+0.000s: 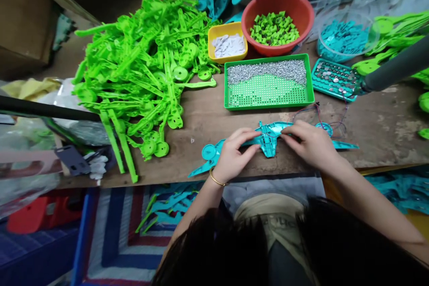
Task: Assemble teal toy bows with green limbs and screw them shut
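A turquoise winged plastic part (268, 145) lies on the wooden bench in front of me, its hollow, ribbed side up. It has a round disc near each end. My left hand (235, 153) grips its left arm, thumb and fingers closed near the central body. On the other side, my right hand (310, 146) is pinched close against the right arm; what sits between those fingertips is too small to make out. Thin red and dark wires (342, 116) trail over the bench beyond my right hand, and a fine line crosses the part's middle.
A green perforated tray (269, 106) of small screws stands just beyond. Behind are a yellow tub (228, 59), red bowl (277, 49), clear bowl (345, 56) and small teal tray (333, 91). Green plastic parts (150, 71) pile up left. Dark poles (398, 67) flank the bench.
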The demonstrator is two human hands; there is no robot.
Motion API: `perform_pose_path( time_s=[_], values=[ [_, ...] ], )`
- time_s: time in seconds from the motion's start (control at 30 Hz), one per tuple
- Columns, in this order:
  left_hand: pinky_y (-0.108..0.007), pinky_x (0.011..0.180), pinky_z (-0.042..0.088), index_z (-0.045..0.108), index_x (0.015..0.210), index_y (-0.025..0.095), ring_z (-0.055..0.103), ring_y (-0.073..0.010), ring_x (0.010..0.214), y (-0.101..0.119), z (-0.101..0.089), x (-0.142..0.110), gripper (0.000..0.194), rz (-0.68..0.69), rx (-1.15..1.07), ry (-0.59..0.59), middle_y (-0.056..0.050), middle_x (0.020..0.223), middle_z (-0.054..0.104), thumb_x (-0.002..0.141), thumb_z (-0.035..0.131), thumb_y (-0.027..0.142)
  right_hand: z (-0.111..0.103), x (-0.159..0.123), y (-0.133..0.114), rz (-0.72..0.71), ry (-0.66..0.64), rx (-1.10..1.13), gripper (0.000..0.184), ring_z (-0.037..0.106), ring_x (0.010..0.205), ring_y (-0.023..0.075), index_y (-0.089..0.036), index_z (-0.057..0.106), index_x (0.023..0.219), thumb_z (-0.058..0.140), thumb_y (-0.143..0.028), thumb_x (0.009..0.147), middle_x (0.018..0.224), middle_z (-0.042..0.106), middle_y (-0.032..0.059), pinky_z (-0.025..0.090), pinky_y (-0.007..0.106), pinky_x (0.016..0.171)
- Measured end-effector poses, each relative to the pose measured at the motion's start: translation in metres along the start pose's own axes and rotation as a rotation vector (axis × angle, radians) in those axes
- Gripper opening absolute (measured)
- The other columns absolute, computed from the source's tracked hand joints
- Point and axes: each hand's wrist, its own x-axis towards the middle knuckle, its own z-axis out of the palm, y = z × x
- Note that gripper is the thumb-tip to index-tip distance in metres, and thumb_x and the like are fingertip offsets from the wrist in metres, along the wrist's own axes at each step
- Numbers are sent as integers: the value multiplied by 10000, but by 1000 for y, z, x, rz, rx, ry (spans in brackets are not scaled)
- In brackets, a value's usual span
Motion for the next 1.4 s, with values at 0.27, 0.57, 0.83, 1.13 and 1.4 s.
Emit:
perform_pose_path(
  time_s=[0.27, 0.57, 0.83, 1.13, 1.4],
  values=[
    [-333, 959, 434, 739, 997, 265, 601, -205, 986, -12, 0, -3, 208, 74, 184, 104, -56, 1016, 677, 805, 676, 215, -19, -3, -4, -187, 47, -476, 254, 498, 610, 143, -206, 680, 840, 459, -284, 938, 706, 597, 28, 237, 306, 557],
    [-321, 905, 461, 744, 965, 253, 619, -196, 941, -9, -1, -4, 170, 97, 213, 133, -53, 976, 695, 813, 675, 221, -20, 3, -10, -254, 6, -588, 229, 445, 582, 148, -186, 638, 747, 482, -223, 910, 662, 563, 37, 194, 325, 559],
    [-317, 849, 512, 690, 1005, 197, 637, -164, 929, -19, -1, -5, 150, 269, 382, 93, -54, 976, 687, 876, 615, 208, -22, 3, -13, -288, -10, -609, 223, 449, 580, 140, -180, 618, 740, 485, -215, 915, 668, 564, 27, 190, 310, 561],
    [-329, 848, 516, 678, 966, 197, 635, -162, 932, -20, 0, -5, 108, 324, 433, 84, -51, 969, 680, 886, 605, 200, -12, 14, -8, -140, -133, -387, 231, 569, 677, 148, -190, 650, 922, 453, -308, 944, 855, 651, 37, 235, 282, 554],
    [-327, 843, 498, 685, 923, 183, 617, -162, 918, -23, 1, -4, 87, 375, 482, 103, -53, 975, 659, 879, 610, 189, -10, 22, -9, 55, -225, -249, 211, 617, 786, 172, -201, 633, 939, 454, -313, 935, 953, 672, 35, 286, 283, 586]
  ],
)
